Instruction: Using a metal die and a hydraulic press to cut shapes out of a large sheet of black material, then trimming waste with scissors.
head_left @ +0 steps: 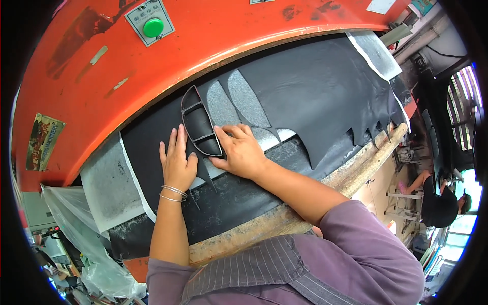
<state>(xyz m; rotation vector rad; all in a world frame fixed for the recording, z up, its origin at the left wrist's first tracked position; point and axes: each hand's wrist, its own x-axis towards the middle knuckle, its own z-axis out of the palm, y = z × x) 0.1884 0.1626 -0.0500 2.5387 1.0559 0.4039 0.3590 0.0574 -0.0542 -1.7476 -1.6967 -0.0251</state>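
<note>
A half-moon cutting die (202,120) with thin metal walls and two crossbars lies on a dark sheet of leather (315,86). My left hand (178,160) lies flat beside the die's left edge, fingers stretched and a little apart. On the other side, my right hand (241,152) has its bent fingers and thumb against the die's right wall and lower corner. Two curved cut-outs (247,99) just right of the die show a grey, speckled surface beneath the leather. Narrow leather offcut strips hang near my hands.
An orange machine beam (178,56) with a green push button (153,28) arches over the far side. Along the near edge runs a worn, pale roll (239,239). Clear plastic sheeting (96,239) hangs at left. Another person (441,206) sits at far right near a stool.
</note>
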